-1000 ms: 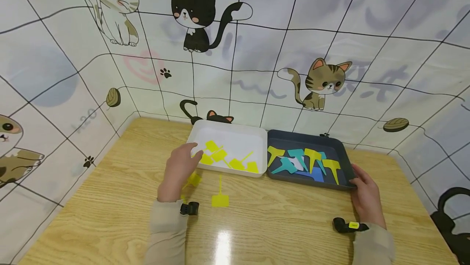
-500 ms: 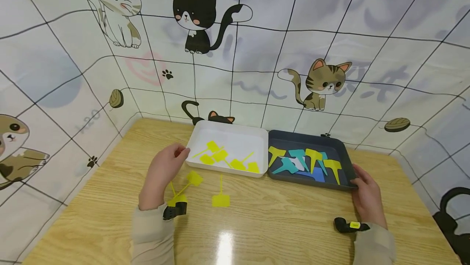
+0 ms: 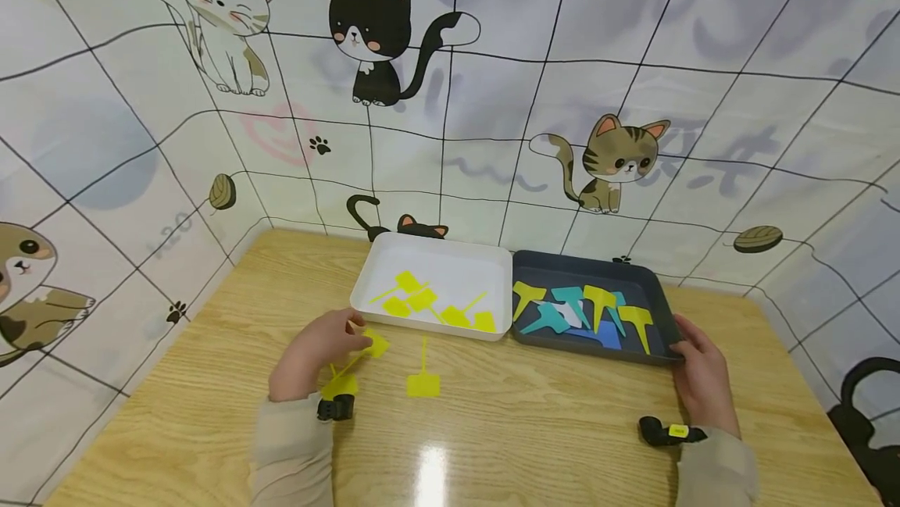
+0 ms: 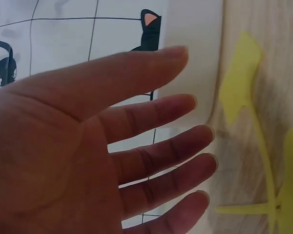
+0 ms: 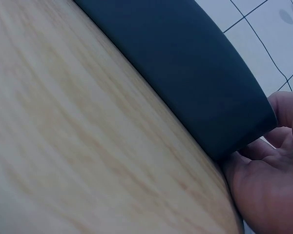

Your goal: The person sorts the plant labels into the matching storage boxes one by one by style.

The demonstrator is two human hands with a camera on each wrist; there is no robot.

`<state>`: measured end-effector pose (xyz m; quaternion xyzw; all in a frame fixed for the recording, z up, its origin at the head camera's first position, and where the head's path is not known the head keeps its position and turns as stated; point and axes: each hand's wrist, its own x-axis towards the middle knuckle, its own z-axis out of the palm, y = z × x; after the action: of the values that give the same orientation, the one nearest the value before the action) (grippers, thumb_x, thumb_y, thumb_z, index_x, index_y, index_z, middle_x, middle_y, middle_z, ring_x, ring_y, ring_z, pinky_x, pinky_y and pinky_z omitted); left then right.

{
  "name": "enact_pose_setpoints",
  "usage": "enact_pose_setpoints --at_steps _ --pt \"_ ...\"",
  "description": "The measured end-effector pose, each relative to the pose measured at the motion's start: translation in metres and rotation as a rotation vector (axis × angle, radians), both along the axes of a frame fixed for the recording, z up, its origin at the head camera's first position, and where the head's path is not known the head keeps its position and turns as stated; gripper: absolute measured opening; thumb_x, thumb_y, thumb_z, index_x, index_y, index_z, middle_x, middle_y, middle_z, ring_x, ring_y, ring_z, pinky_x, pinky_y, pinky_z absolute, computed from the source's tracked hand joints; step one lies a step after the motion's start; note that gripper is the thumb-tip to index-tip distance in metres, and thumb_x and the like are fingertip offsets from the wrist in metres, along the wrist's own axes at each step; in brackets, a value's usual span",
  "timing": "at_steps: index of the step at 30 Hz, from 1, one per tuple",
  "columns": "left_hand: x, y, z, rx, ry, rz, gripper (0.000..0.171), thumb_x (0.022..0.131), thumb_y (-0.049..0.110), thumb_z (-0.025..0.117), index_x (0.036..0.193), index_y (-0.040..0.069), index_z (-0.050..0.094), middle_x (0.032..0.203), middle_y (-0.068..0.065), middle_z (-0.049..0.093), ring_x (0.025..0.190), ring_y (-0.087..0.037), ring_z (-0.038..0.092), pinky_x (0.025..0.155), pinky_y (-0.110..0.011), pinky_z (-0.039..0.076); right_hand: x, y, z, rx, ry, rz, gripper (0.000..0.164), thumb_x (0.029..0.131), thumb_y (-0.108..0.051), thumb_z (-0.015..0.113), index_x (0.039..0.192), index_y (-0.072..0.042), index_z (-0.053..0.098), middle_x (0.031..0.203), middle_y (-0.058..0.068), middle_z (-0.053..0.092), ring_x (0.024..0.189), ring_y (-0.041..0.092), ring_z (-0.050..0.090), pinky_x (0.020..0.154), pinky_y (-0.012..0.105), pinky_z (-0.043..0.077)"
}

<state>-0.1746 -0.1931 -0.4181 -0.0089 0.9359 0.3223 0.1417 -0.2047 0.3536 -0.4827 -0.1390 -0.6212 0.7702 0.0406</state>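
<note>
My left hand (image 3: 316, 355) is over a yellow plant label (image 3: 377, 343) lying on the table, thumb and fingertips close to its head. In the left wrist view the fingers (image 4: 171, 146) are extended and apart, with nothing between them and the yellow label beside the fingertips. A second yellow label (image 3: 341, 387) lies under the first one's stem, partly behind the wrist. Another yellow label (image 3: 423, 385) lies to the right, stem pointing away. My right hand (image 3: 705, 370) grips the near right corner of a dark grey tray (image 3: 661, 296), thumb at the rim.
A white tray (image 3: 485, 257) holding several yellow labels (image 3: 422, 300) adjoins the dark tray on its left. T-shaped labels in yellow, teal (image 3: 544, 319), blue (image 3: 603, 335) and white lie in the dark tray. Behind the wooden table (image 3: 534, 429) is a cat-print wall covering (image 3: 485, 101).
My left hand has drawn back from the white tray to the yellow labels in front of it; one more label stem shows in the white tray. The right hand stays on the dark tray.
</note>
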Motion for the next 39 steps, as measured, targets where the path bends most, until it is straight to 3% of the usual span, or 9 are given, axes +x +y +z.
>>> enact_pose_setpoints --at_steps 6,11,17,27,32,39 --pt "-0.001 0.009 -0.005 -0.007 -0.012 0.007 0.042 0.073 0.016 0.07 0.11 0.006 0.054 0.098 -0.01 0.052 0.081 -0.022 0.048 0.066 -0.033 0.043 0.0 0.0 0.001 -0.021 0.01 0.009 0.052 0.092 -0.001 0.034 0.141 -0.018 0.027 0.147 -0.004 0.014 0.13 0.012 0.017 0.101 0.019 0.024" --pt "0.001 0.02 -0.006 -0.093 0.025 -0.002 0.045 0.069 0.017 0.071 0.109 0.006 0.054 0.102 -0.011 0.051 0.087 -0.026 0.045 0.07 -0.037 0.042 0.0 0.0 0.001 -0.016 0.007 0.004 0.052 0.092 -0.001 0.034 0.141 -0.018 0.028 0.146 -0.004 0.014 0.13 0.012 0.017 0.101 0.019 0.023" --pt "0.001 0.026 -0.01 -0.158 0.066 -0.003 0.037 0.068 0.015 0.073 0.099 0.009 0.053 0.09 -0.006 0.048 0.081 -0.024 0.045 0.065 -0.035 0.04 0.0 0.0 0.001 -0.014 0.012 0.0 0.052 0.092 -0.001 0.034 0.141 -0.017 0.028 0.146 -0.003 0.015 0.13 0.012 0.018 0.1 0.018 0.025" --pt "0.0 0.032 -0.009 0.017 0.001 -0.011 0.03 0.069 0.005 0.073 0.087 0.004 0.049 0.072 -0.005 0.046 0.063 -0.02 0.044 0.051 -0.028 0.036 0.001 0.0 0.002 -0.027 0.01 -0.004 0.052 0.092 -0.001 0.034 0.141 -0.018 0.029 0.146 -0.003 0.015 0.129 0.012 0.017 0.103 0.022 0.02" --pt "0.0 0.032 -0.01 0.048 -0.021 -0.009 0.025 0.072 0.004 0.07 0.088 0.007 0.052 0.074 -0.005 0.047 0.063 -0.02 0.045 0.052 -0.028 0.037 0.001 0.0 0.002 -0.024 0.006 -0.006 0.052 0.092 -0.001 0.034 0.141 -0.018 0.028 0.146 -0.004 0.015 0.13 0.012 0.017 0.104 0.024 0.018" --pt "-0.004 0.031 -0.015 0.11 -0.02 -0.094 0.016 0.076 0.008 0.068 0.086 0.011 0.056 0.073 -0.004 0.048 0.062 -0.018 0.044 0.054 -0.027 0.037 0.001 0.0 0.003 -0.02 0.006 -0.008 0.052 0.092 0.0 0.034 0.141 -0.018 0.028 0.146 -0.004 0.016 0.13 0.012 0.018 0.101 0.018 0.024"
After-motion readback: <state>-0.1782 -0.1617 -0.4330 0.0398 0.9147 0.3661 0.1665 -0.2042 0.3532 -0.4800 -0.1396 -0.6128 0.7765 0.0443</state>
